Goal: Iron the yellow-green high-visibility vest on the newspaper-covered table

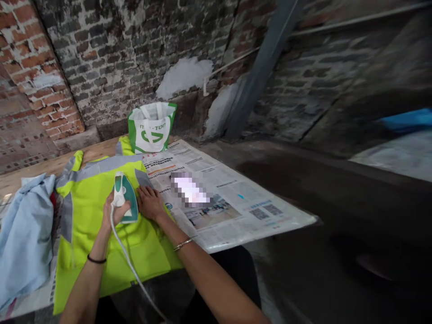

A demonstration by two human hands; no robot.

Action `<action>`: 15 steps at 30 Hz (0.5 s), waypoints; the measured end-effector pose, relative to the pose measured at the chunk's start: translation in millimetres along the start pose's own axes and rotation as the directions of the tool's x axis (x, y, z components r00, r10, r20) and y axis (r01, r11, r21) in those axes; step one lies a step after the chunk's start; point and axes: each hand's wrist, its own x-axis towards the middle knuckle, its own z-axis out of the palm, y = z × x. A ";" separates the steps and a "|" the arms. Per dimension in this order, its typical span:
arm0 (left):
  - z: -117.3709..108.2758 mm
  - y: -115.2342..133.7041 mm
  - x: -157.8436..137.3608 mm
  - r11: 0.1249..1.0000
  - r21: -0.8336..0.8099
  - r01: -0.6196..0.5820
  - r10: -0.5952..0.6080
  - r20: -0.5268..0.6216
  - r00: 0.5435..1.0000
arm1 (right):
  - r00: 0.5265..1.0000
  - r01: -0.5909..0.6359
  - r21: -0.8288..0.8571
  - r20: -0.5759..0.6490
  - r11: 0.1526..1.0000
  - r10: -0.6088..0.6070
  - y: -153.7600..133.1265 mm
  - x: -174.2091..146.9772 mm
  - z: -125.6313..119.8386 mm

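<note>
A yellow high-visibility jacket (97,189) with grey bands lies spread over the table. My left hand (113,209) is closed around the handle of a white and green iron (130,200), which rests on the jacket with its tip pointing away from me. From its rear a white cord (130,261) runs down toward my lap. Flat on the jacket's right side, just beside the iron, lies my right hand (151,202) with its fingers stretched out. The iron's soleplate is hidden against the cloth.
Newspaper (222,180) covers the table's right part, where a blurred-out bright rectangular object (191,189) lies. A white and green bag (151,128) stands at the back. Light blue cloth (29,234) is heaped at left. Behind rises a brick wall (111,54) with a slanted metal beam (259,72).
</note>
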 end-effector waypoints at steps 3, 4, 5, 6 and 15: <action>-11.3 -3.4 -32.0 1.000 -0.006 -0.007 0.007 0.030 1.000 | 1.000 0.000 0.003 0.004 1.000 0.000 0.1 0.1 -0.9; -14.1 -4.3 -38.1 1.000 -0.008 -0.009 0.009 0.031 0.999 | 1.000 0.003 0.001 0.002 1.000 -0.003 0.2 0.1 -1.0; -16.1 -4.9 -41.0 1.000 -0.010 -0.008 0.009 0.030 1.000 | 1.000 0.007 -0.001 -0.001 1.000 -0.007 0.3 0.0 -1.1; -16.8 -5.1 -40.6 1.000 -0.011 -0.006 0.006 0.027 1.000 | 1.000 0.009 -0.003 -0.004 1.000 -0.009 0.4 0.0 -1.1; 8.4 5.8 47.1 0.999 0.004 0.051 -0.051 -0.094 0.994 | 1.000 0.012 -0.008 -0.005 1.000 -0.012 1.4 -2.2 -0.8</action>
